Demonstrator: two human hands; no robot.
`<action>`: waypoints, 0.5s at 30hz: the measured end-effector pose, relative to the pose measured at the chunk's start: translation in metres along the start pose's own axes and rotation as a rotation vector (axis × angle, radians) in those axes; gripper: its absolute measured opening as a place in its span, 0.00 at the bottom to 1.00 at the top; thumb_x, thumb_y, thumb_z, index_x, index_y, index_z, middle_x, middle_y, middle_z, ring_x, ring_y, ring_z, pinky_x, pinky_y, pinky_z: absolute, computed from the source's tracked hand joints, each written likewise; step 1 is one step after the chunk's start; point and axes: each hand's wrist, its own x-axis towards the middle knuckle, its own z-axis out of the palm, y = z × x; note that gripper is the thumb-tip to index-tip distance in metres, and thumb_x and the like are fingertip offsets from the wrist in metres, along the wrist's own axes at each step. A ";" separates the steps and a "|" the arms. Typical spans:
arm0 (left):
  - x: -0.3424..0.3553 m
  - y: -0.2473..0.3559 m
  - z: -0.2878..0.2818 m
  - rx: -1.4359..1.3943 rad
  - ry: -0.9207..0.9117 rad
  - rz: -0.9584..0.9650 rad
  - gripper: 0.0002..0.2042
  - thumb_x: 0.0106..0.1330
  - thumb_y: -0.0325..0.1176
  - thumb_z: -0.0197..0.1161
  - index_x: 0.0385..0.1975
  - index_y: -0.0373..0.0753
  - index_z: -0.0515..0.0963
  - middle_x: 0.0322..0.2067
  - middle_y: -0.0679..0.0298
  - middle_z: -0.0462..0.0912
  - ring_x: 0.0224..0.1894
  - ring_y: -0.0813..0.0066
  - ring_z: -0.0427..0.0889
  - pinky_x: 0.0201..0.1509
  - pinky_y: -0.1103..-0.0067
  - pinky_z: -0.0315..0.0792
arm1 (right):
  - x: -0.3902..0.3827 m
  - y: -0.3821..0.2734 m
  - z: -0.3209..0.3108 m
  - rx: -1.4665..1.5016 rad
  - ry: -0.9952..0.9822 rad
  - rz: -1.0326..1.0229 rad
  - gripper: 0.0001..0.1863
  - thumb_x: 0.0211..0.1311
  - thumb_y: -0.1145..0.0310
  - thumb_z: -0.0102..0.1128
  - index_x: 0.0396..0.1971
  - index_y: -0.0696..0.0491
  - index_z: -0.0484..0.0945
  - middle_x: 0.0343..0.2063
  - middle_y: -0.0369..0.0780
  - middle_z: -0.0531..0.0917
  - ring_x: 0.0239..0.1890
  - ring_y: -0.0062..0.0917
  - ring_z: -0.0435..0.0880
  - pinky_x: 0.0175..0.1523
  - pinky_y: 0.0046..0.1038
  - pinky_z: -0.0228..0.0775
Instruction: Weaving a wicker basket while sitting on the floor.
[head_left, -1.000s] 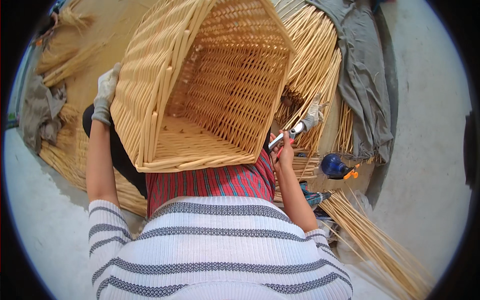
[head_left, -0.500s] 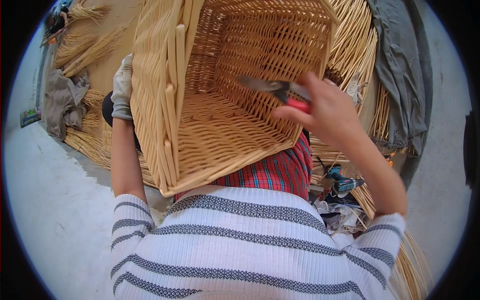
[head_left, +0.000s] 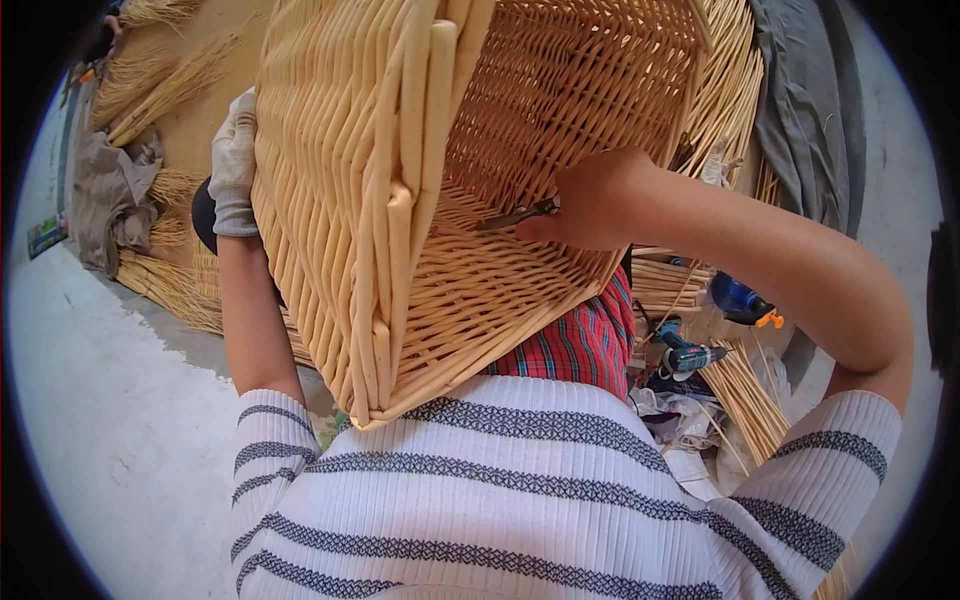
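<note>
A large woven wicker basket rests tilted across my lap, its opening turned toward me and to the right. My left hand, in a pale work glove, presses against the basket's outer left side; its fingertips are partly hidden behind the weave. Inside the opening, my bare right hand is closed round pruning shears. Their dark metal tip points left, near the basket's inner wall. The shears' handles are hidden in my fist.
Bundles of thin wicker rods lie behind the basket and at the left. A grey cloth hangs at the right. Near my right elbow lie a teal cordless drill, a blue object with an orange tip and crumpled plastic.
My right hand with the shears has moved down and deeper into the basket, its elbow swinging outward. The basket has turned and come closer, showing more of its left side.
</note>
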 end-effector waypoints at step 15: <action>0.011 0.000 0.004 0.050 -0.007 0.035 0.20 0.75 0.43 0.53 0.58 0.35 0.74 0.44 0.59 0.83 0.39 0.78 0.84 0.38 0.81 0.80 | -0.001 0.018 0.012 -0.114 0.437 -0.031 0.37 0.57 0.31 0.54 0.29 0.56 0.84 0.26 0.41 0.85 0.31 0.36 0.86 0.36 0.34 0.77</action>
